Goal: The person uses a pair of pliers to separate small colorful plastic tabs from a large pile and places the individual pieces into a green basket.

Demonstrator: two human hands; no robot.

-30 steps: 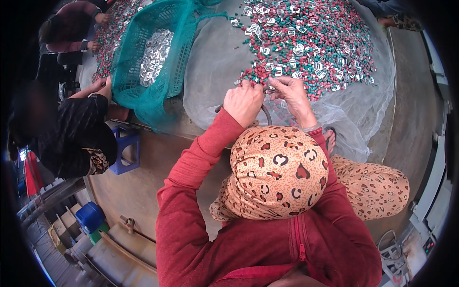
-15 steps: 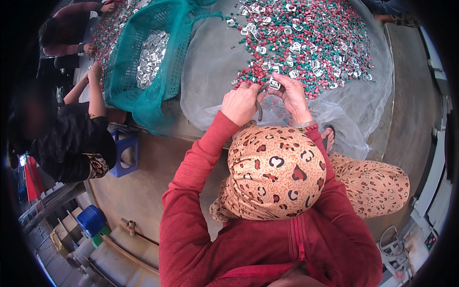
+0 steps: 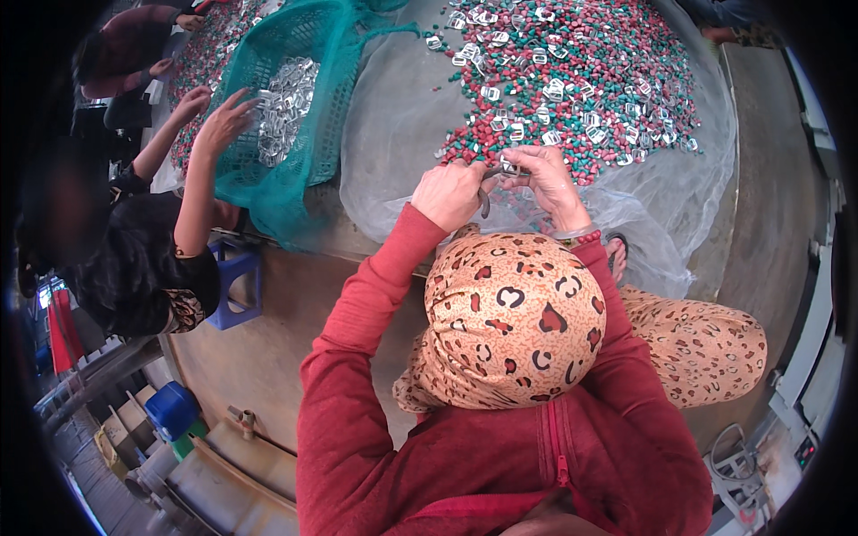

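Observation:
My left hand (image 3: 447, 194) is closed around a dark, curved, rod-like tool (image 3: 485, 205); its bent end hangs below my fingers and its other end reaches toward my right hand. Between the fingertips of my right hand (image 3: 551, 186) is a small silvery metal buckle (image 3: 510, 168), and the tool's end meets it or lies very close to it. Just beyond my hands spreads a heap of small red, pink and green pellets (image 3: 572, 85) with many similar metal buckles (image 3: 554, 90) scattered through it.
A green mesh-lined basket (image 3: 323, 125) holding loose metal buckles (image 3: 288, 103) stands to the left. Beside it a co-worker in black (image 3: 134, 259) sits near a blue stool (image 3: 238, 284). Sheer white netting (image 3: 384, 116) lies under the pellets. Another person's arms (image 3: 134, 80) show at far left.
My right hand has turned and come lower, bringing the buckle down toward the tool. My left hand stays nearly in place. The co-worker's hands have parted, one moving over the basket's edge.

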